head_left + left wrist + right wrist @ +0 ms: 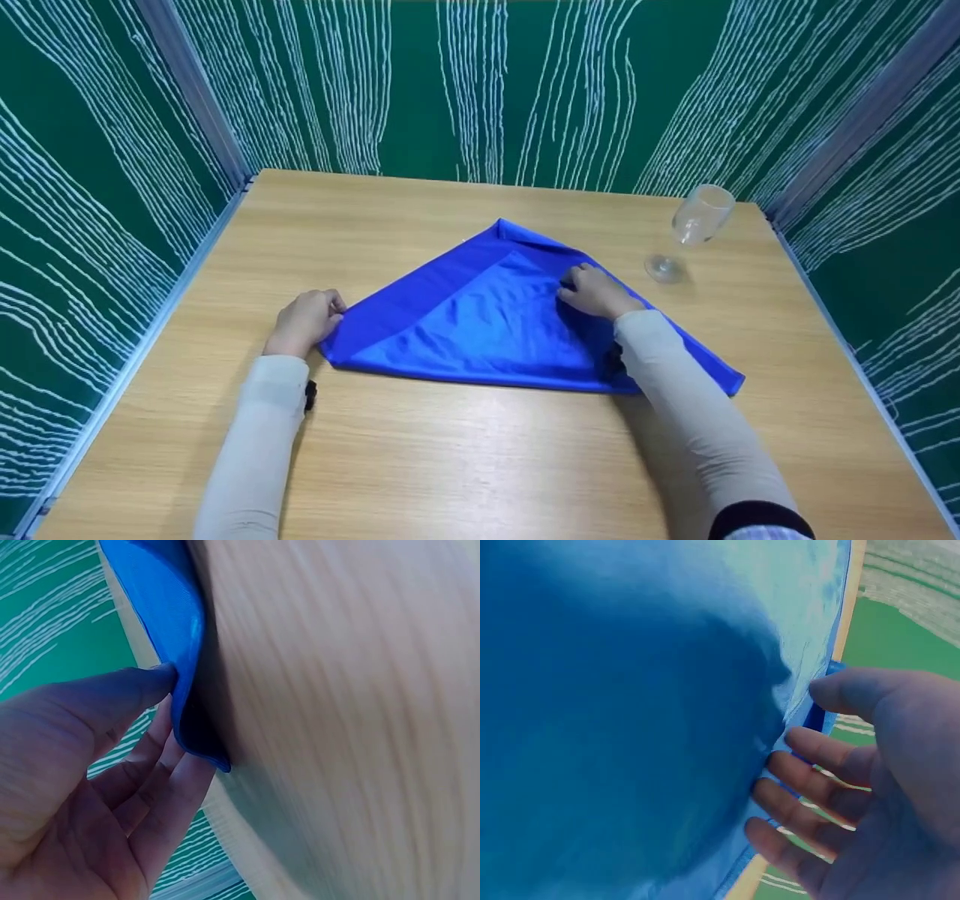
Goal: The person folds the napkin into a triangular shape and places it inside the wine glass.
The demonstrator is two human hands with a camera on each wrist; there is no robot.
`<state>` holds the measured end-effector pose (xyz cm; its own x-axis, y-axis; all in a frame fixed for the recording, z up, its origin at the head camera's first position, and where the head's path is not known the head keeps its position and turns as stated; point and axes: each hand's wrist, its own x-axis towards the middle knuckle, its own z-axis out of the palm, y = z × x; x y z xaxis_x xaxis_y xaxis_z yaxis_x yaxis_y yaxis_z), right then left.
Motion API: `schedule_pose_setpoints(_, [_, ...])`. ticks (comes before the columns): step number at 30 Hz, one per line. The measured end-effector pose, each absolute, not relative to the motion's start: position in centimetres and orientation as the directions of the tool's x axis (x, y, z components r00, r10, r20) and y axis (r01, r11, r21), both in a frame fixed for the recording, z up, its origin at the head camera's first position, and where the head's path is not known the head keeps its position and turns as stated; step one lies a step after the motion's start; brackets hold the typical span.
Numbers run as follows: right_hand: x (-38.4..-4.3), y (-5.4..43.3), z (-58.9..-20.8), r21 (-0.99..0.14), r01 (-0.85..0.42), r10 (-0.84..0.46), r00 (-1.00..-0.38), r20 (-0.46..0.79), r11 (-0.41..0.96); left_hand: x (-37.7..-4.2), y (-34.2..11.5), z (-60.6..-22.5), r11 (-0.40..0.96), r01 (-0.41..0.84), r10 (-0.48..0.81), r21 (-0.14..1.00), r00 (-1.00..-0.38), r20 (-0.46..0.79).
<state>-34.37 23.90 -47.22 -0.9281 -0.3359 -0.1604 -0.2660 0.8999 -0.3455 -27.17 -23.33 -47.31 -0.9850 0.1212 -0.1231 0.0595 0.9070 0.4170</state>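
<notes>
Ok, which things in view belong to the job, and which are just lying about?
In the job: blue cloth; left hand, pinching its left end; right hand, over it; table beneath.
Lying about: stemmed glass, standing untouched at right.

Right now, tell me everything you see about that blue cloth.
The blue cloth looks smooth and satiny, lightly wrinkled, folded into a triangle with darker bands along its far sides. It lies on the wooden table, long edge nearest the viewer. The left hand pinches its left corner; the right hand is over its right part, contact unclear.

Green walls [412, 82], wooden table [480, 465]
</notes>
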Motion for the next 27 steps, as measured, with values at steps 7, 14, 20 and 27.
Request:
schedule_pose_setpoints(7, [-36.5,23.2,-47.6,-0.386,-0.216,-0.288,-0.947,-0.140,0.897,-27.2,-23.5,-47.5,0.894,0.057,0.120,0.444,-0.986,-0.114])
schedule_pose_setpoints(14, [-38.1,22.2,-47.5,-0.409,-0.161,-0.250,-0.952,-0.176,0.898,-27.2,-23.7,-47.7,0.885,0.052,0.115,0.463,-0.987,-0.110])
schedule_pose_setpoints(20, [-38.8,21.4,-47.8,-0.444,-0.108,-0.198,-0.967,-0.162,0.889,-27.1,-23.8,-47.8,0.887,0.032,0.100,0.460,-0.987,-0.125])
schedule_pose_setpoints(27, [-38.9,21.0,-47.9,-0.419,-0.120,-0.178,-0.979,-0.102,0.900,-27.2,-23.8,-47.6,0.896,0.019,0.089,0.444,-0.987,-0.136])
